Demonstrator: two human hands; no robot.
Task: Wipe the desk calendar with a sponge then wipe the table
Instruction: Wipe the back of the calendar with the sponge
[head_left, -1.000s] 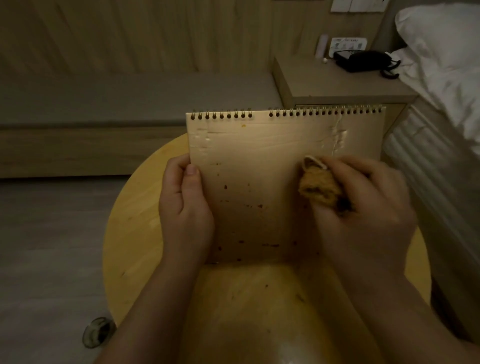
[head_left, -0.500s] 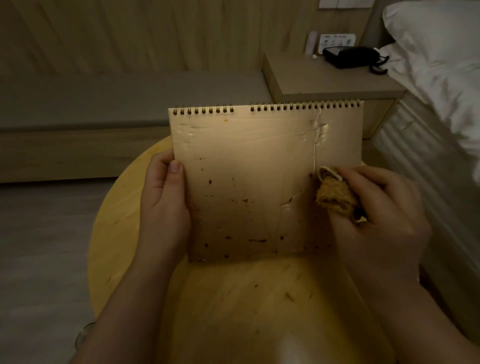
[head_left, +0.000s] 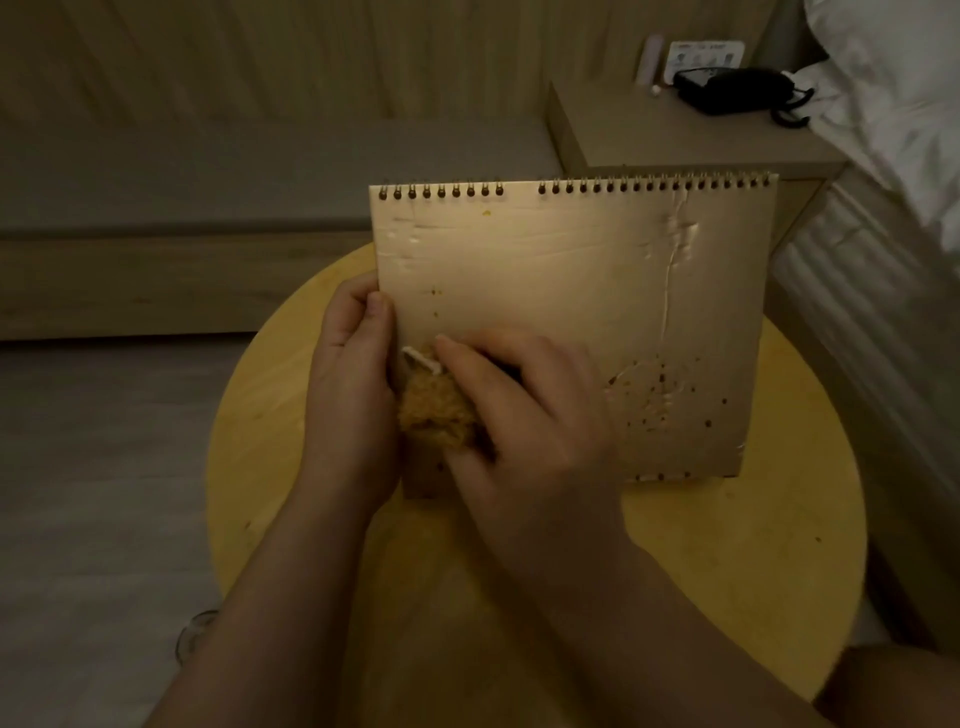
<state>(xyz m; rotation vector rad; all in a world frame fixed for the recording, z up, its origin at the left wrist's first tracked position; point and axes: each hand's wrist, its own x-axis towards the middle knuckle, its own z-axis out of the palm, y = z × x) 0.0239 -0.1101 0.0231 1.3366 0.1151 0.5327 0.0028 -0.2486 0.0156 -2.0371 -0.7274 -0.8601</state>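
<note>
Seemingly mid-wipe, the head view shows the desk calendar (head_left: 571, 322) standing tilted on its lower edge on the round table (head_left: 779, 545), spiral binding uppermost. The left hand (head_left: 353, 384) clasps its left edge, thumb curled over the front and the other fingers hidden behind the card. Just right of that thumb, the right hand (head_left: 524, 415) is closed around the sponge (head_left: 436, 415), pressing it against the lower left of the cover so that the two hands nearly touch. Beyond the right hand's knuckles a cluster of dark specks (head_left: 660, 405) dots the lower right of the cover, and more marks lie on the table.

Judging by its look, the calendar is light, stiff card with a smooth, faintly glossy face; it would likely skid or fold flat under pressure, so bracing it at the side edge suits it. The sponge looks soft and squashes within the fingers.
</note>
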